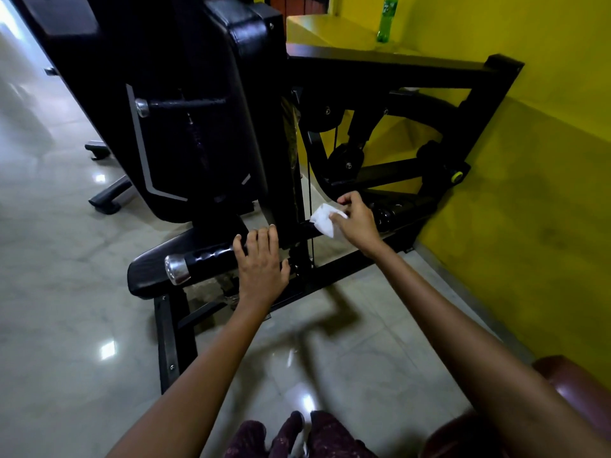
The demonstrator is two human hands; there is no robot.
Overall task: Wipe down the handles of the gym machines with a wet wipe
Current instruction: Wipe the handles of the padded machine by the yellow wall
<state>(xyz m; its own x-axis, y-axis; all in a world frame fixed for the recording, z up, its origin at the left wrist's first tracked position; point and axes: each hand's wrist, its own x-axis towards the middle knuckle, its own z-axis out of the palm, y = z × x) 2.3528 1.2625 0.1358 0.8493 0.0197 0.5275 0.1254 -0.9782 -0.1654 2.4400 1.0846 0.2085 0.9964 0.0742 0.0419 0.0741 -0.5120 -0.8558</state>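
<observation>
Left hand (261, 262) lies nearest, fingers straight and together, laid flat over the black grip of the near handle (205, 259) (chrome cap at its left end). Beyond it the right hand (355, 223) pinches a crumpled white wet wipe (325, 218) between thumb and fingertips, apparently against the machine's dark bar, just left of the far handle (385, 218).

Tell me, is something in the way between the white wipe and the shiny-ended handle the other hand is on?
Yes. The machine's black upright post and thin cable stand between the wet wipe in the right hand and the near handle that the left hand rests on.
</observation>
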